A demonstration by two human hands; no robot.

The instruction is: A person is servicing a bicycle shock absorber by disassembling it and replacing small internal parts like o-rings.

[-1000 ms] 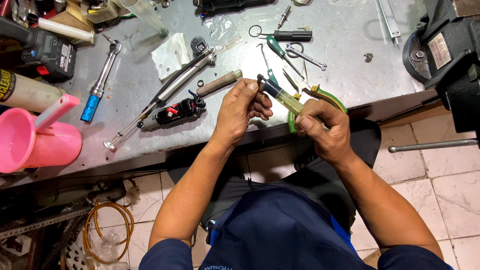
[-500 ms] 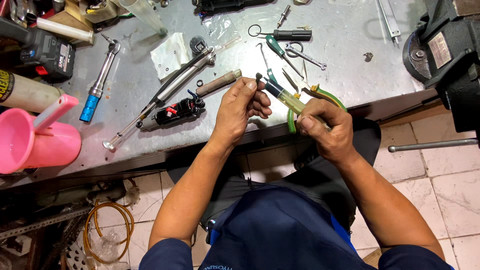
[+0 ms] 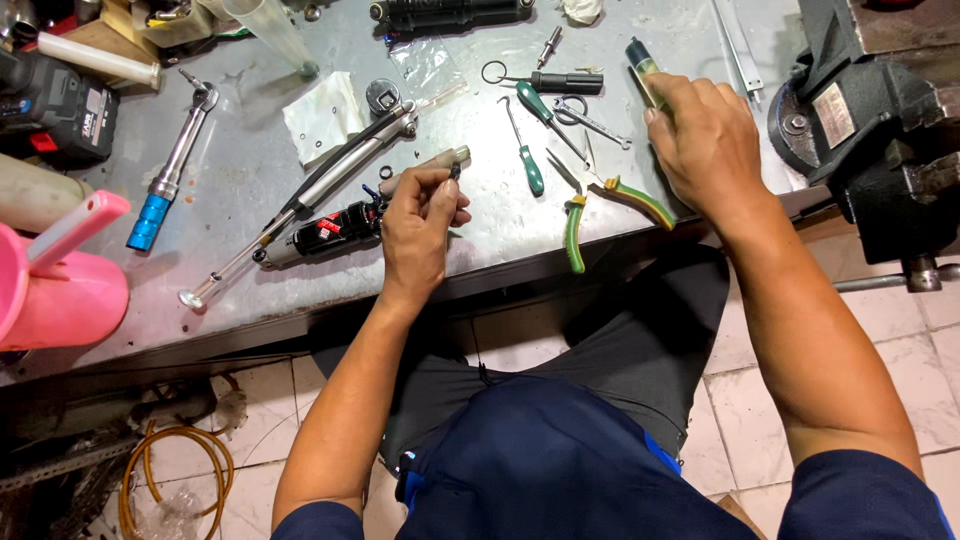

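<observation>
My left hand (image 3: 420, 215) hovers over the front of the metal workbench (image 3: 250, 290) and pinches a small black part (image 3: 455, 172) between its fingertips. Just left of it lies a black shock absorber (image 3: 325, 230) with a long silver shaft. My right hand (image 3: 700, 130) is further back and to the right, gripping a small clear tube of yellowish fluid with a dark cap (image 3: 640, 62). Green-and-yellow-handled pliers (image 3: 600, 205) lie on the bench between my hands.
A green-handled pick (image 3: 527, 150), snap-ring pliers (image 3: 585, 120) and a black tool (image 3: 560, 80) lie mid-bench. A blue-handled ratchet (image 3: 165, 170), a power tool battery (image 3: 55, 100) and a pink jug (image 3: 60, 295) sit left. A heavy vise (image 3: 880, 120) stands right.
My hands were together at the bench's edge, working the tube against the small part. Now my right hand has carried the tube up and to the right, and my left hand has shifted slightly left.
</observation>
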